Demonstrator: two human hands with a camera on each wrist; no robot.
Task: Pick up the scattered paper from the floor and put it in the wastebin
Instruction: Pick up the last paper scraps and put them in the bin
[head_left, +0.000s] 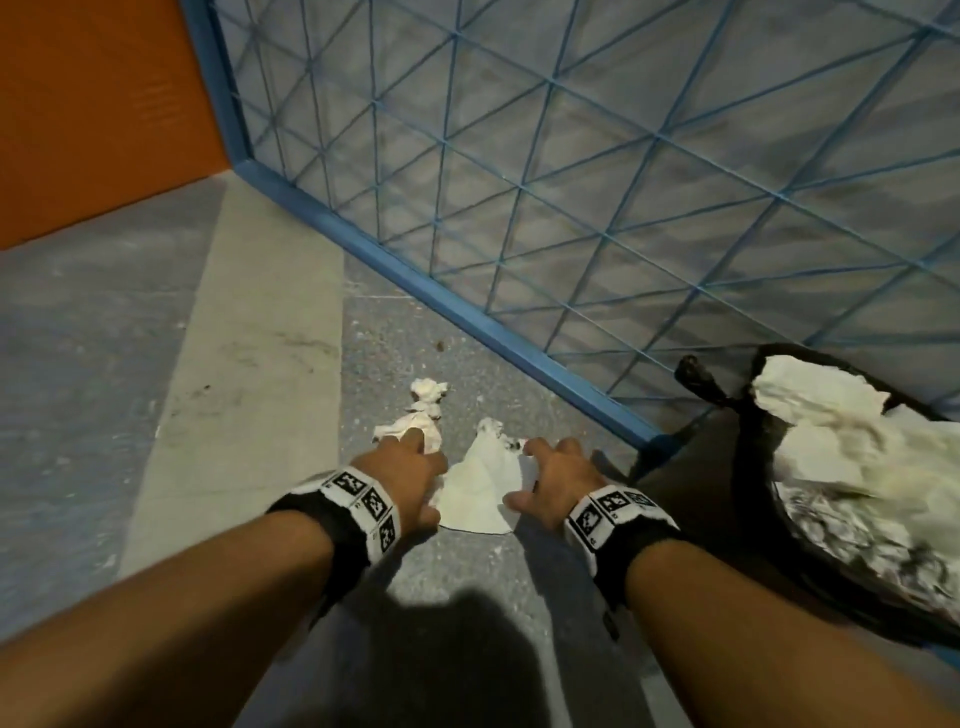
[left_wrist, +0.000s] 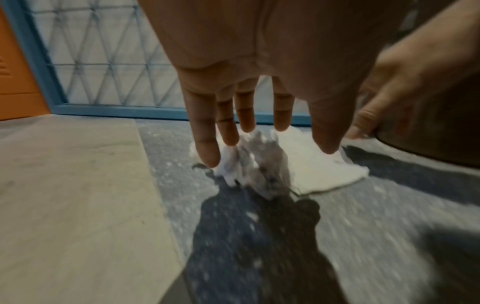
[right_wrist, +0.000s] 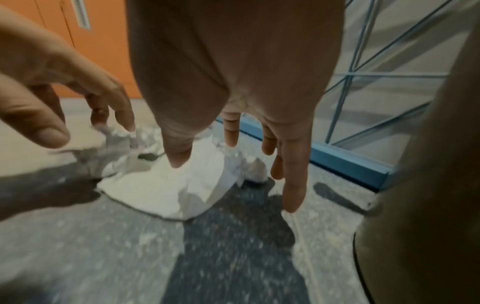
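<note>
Two pieces of paper lie on the speckled grey floor (head_left: 395, 332) in front of you: a crumpled paper (head_left: 415, 423) on the left and, just beside it, a flatter sheet (head_left: 480, 491) with one crumpled end. Your left hand (head_left: 410, 475) reaches down over the crumpled paper with fingers (left_wrist: 205, 142) straight and spread; the fingertips are at the wad, but you have closed nothing round it. Your right hand (head_left: 558, 480) hovers over the sheet's right edge, fingers (right_wrist: 293, 185) extended and apart, gripping nothing; whether they touch the sheet I cannot tell. The dark wastebin (head_left: 753, 493) stands close on your right, already holding white crumpled paper. Beyond the paper runs a blue-framed wire grille (head_left: 519, 171), with an orange wall (head_left: 98, 104) to the left.
</note>
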